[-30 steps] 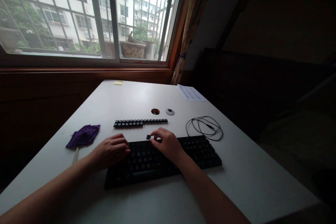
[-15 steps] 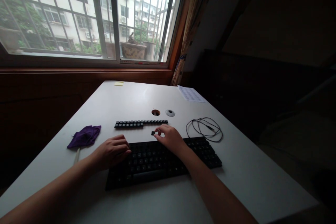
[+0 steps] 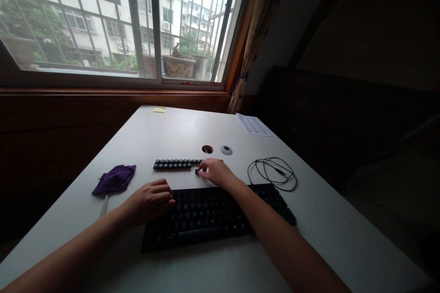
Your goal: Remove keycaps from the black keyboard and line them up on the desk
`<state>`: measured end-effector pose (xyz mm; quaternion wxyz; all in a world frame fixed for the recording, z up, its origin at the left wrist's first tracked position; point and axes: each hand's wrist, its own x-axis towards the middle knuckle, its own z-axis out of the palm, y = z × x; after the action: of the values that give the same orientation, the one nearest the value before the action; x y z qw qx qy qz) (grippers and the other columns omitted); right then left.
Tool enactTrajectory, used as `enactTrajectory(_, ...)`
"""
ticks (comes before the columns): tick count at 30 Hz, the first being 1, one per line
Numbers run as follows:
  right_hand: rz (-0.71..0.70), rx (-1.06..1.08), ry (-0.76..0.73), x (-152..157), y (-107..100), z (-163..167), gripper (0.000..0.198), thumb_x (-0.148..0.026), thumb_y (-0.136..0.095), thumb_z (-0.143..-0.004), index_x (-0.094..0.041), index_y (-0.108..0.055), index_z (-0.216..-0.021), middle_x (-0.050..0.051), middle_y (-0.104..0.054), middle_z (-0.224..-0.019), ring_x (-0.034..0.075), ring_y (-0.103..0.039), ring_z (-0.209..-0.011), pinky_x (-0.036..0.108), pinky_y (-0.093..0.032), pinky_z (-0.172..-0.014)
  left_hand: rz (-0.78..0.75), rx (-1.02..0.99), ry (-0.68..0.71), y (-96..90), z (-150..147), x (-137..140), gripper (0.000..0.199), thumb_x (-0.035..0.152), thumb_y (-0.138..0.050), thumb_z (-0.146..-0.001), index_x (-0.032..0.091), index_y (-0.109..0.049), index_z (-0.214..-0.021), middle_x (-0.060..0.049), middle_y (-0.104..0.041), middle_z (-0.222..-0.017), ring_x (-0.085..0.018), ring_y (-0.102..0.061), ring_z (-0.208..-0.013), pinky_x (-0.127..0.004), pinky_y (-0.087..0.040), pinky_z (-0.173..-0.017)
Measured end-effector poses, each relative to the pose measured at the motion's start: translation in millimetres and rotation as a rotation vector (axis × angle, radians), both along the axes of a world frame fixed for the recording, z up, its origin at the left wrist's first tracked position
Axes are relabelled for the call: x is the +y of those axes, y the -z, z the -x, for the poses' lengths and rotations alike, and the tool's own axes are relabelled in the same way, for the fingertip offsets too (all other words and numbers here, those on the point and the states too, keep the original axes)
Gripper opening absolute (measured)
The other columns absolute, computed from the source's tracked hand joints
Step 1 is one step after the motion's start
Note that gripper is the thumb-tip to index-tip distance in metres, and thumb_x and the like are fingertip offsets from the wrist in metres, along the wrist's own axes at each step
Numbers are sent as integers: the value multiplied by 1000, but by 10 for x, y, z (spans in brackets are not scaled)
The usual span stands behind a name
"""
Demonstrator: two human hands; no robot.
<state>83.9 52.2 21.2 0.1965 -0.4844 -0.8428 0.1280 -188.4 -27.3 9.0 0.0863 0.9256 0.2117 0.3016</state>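
A black keyboard [image 3: 202, 213] lies on the white desk in front of me. My left hand [image 3: 156, 197] rests over its far left corner, fingers together and curled against it; the thumb is hidden. Beyond the keyboard, my right hand [image 3: 213, 171] pinches a small black keycap [image 3: 197, 171] between thumb and fingertips, just above the desk. The keycap is near the right end of the front row of keycaps [image 3: 172, 165], which stand lined up in two rows. My right hand covers part of the back row.
A purple cloth [image 3: 114, 179] lies at the left, with a pale stick-like thing [image 3: 104, 205] by it. A coiled black cable [image 3: 271, 171] is at the right. Farther back are a desk hole [image 3: 207, 149], its round cover [image 3: 226, 150], printed paper [image 3: 254, 125] and a yellow note [image 3: 159, 110].
My right hand has carried the keycap left and slightly away from me, toward the end of the front row. My left hand stays on the keyboard. The view has shifted a little.
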Motion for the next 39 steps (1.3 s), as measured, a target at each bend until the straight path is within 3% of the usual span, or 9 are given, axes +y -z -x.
enactTrajectory(11,-2,16,-20,60,8,-39,11,-22,-71,-80,-19,-73,-91,3,-70,-85,16,-64,-79,26,-46,-74,13,0,10,62,23,22,19,17,-51,-96,17,-60,-79,-6,-64,-78,-18,-55,-74,-31,-47,-69)
enactTrajectory(18,-64,2,-47,-128,-18,-104,23,-18,-62,-87,-22,-71,-107,3,-70,-99,16,-66,-86,28,-48,-83,27,9,-2,68,20,20,19,17,-51,-96,17,-60,-79,-5,-64,-78,-18,-56,-75,-30,-46,-69)
enactTrajectory(23,-75,-137,-74,-231,29,-120,35,-21,-56,-90,-27,-66,-123,4,-68,-106,17,-66,-87,26,-49,-79,42,18,-2,61,22,17,18,17,-52,-96,17,-60,-80,-5,-64,-79,-18,-55,-75,-30,-45,-70)
enactTrajectory(39,-44,-159,-95,-74,49,-47,40,-20,-53,-90,-25,-63,-128,5,-64,-113,17,-65,-90,27,-49,-83,65,16,-8,35,15,2,18,18,-51,-97,17,-60,-81,-5,-65,-80,-17,-54,-74,-31,-46,-68)
